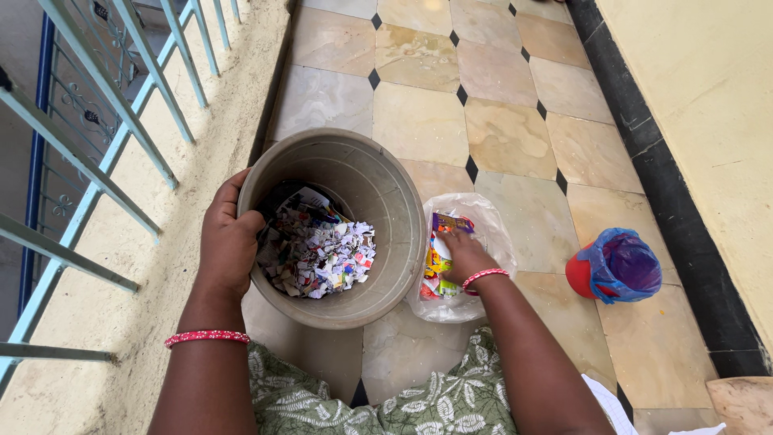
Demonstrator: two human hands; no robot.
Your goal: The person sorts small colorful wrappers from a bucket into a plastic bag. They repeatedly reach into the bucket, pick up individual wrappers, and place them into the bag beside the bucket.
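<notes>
The person's left hand [229,242] grips the near-left rim of a round grey plastic bucket [386,193], fingers curled over the edge and into the opening, thumb on the outer wall. The bucket stands tilted toward the person on a floor of beige stone tiles with small black diamond insets [499,133]. Its bottom holds a heap of torn paper scraps, mostly white with red, blue and pink bits [322,258], lying against the lower wall.

The right hand [465,256] rests palm down inside the mouth of a clear plastic bag [487,221], fingers spread and pressing on colourful printed wrappers, yellow, purple and orange [437,262], within it. Whether the fingers pinch any wrapper cannot be told. The bag lies on the floor just beside the bucket's right wall, touching it.

Each wrist carries a red beaded bangle: one on the left forearm [207,337], one at the right wrist [483,276]. A green leaf-print garment [427,403] covers the lap at the lower edge.

To the right, well apart from the bag, stands a small red container lined with a blue plastic bag [616,266]. A pale blue metal railing [105,161] runs along a rough concrete ledge on the left. A cream wall with a black skirting band [668,161] bounds the right side.
</notes>
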